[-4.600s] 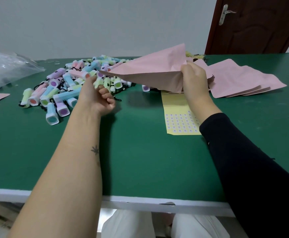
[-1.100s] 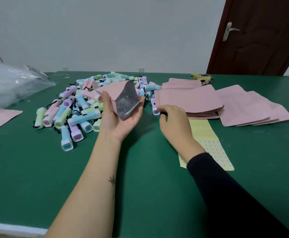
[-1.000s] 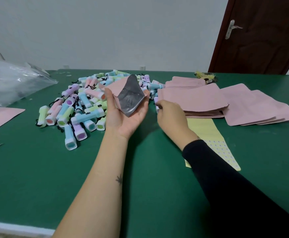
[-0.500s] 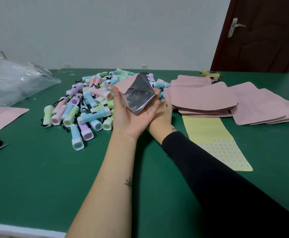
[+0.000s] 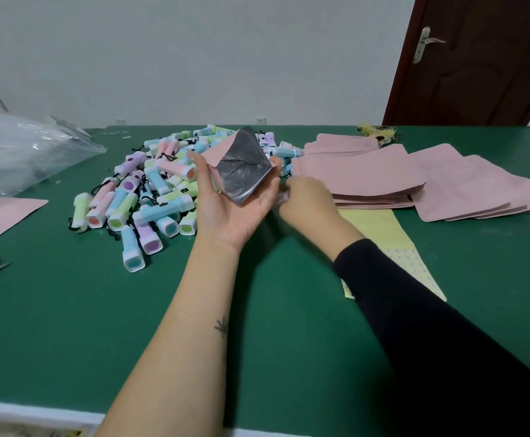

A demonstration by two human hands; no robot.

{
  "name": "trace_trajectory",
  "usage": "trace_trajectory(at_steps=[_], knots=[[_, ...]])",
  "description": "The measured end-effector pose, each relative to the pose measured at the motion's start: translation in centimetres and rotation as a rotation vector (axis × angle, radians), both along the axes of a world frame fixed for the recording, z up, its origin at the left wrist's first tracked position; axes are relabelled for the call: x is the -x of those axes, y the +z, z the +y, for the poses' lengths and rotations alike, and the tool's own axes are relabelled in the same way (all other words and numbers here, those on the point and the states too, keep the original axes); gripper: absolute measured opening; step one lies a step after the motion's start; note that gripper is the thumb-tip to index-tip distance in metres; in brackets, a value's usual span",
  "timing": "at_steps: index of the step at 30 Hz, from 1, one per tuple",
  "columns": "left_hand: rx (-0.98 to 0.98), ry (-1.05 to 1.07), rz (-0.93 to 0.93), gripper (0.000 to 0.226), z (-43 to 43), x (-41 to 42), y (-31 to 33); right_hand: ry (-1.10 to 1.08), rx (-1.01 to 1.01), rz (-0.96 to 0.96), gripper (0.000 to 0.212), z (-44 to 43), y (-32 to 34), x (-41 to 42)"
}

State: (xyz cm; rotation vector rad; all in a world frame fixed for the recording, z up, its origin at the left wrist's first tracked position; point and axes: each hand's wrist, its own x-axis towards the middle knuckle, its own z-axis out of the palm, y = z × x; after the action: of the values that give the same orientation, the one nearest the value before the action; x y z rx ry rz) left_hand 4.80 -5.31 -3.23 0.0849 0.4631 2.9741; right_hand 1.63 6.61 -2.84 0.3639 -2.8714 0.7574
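While agape in the left hand (image 5: 231, 216), a pink pouch (image 5: 241, 171), silver-lined inside.

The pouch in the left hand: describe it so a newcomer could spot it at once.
Over the green table, between the heap of pastel flashlights and the stack of flat pink pouches, the left hand is raised palm-up. The pouch it holds is the only one spread open, showing its silver lining.

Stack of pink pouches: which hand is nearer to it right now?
Right. The right hand sits at the left edge of the stack; the left hand holds the opened pouch farther left, beside the flashlights.
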Motion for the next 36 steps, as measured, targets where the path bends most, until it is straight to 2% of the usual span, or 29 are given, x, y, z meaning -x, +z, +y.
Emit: trace_trajectory(at_steps=[3,5,7,11,16,20,22,24,27,30,34,36], knots=[[-0.027,0.022,-0.01,0.088,0.7,0.0,-0.1,-0.069,0.481,0.184,0.025,3.1,1.4,-1.9],[-0.048,0.04,-0.007,0.087,1.2,-0.1,-0.1,-0.07,0.752,0.343,0.024,4.1,1.9,-3.4],[-0.048,0.046,0.008,0.087,1.8,-0.2,0.0,-0.032,0.924,0.506,0.024,4.4,2.2,-4.8],[-0.051,-0.039,0.069,0.088,3.8,-0.9,0.6,0.124,0.833,0.787,0.028,4.0,2.2,-6.4],[-0.087,-0.159,0.105,0.088,5.2,-1.6,0.6,0.177,0.511,0.852,0.009,3.6,0.9,-6.2],[-0.126,-0.188,0.066,0.084,5.5,-2.1,0.7,0.039,0.32,0.866,0.009,3.6,0.7,-5.7],[-0.099,-0.167,0.063,0.087,5.6,-2.1,0.8,0.027,0.256,0.815,0.005,3.7,0.5,-5.5],[-0.076,-0.127,0.064,0.086,5.7,-2.0,0.8,0.043,0.198,0.769,0.012,4.1,0.3,-5.1],[-0.066,-0.104,0.077,0.084,5.7,-1.9,1.1,0.021,0.37,0.763,0.035,4.6,0.6,-4.7],[-0.053,-0.097,0.044,0.092,5.4,-1.8,1.3,-0.041,0.634,0.57,0.046,5.8,0.1,-3.8],[-0.117,-0.195,0.096,0.101,5.3,-2.0,1.8,0.013,0.579,0.276,0.053,6.3,-0.8,-2.9],[-0.125,-0.306,0.154,0.108,5.6,-2.5,1.9,0.076,0.666,0.204,0.048,6.0,-0.5,-2.9]])
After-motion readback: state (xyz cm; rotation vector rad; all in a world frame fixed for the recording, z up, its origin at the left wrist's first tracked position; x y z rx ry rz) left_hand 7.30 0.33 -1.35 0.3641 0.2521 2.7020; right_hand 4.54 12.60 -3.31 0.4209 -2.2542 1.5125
